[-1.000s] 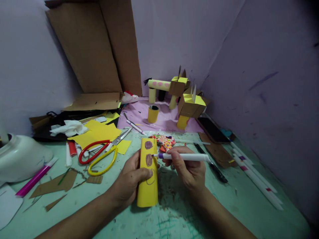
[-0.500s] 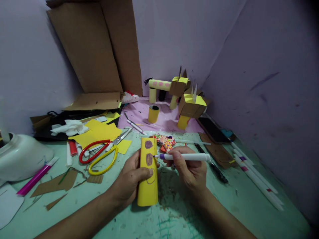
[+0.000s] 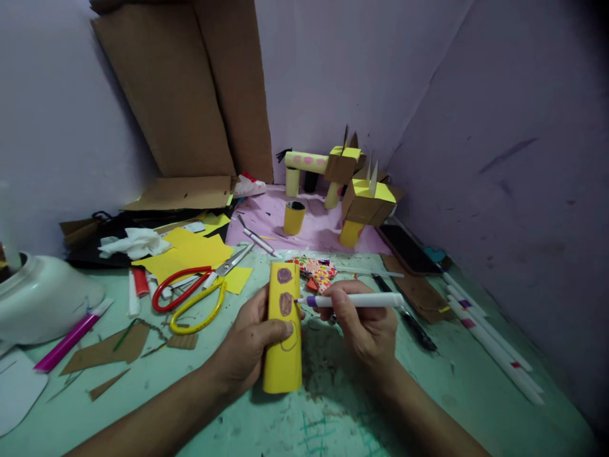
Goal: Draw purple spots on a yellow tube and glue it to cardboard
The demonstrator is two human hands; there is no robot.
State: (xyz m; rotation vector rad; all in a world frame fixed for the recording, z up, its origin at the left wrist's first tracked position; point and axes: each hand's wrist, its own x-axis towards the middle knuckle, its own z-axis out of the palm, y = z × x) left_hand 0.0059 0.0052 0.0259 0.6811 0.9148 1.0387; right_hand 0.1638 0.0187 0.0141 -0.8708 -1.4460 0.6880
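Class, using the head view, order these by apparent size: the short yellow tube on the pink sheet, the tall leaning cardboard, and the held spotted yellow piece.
1. Tall leaning cardboard
2. Spotted yellow piece, helped by being nearer the camera
3. Short yellow tube

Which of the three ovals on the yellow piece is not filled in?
The lowest oval, partly covered by the left hand: it is only outlined, while the top oval and middle oval are shaded dark.
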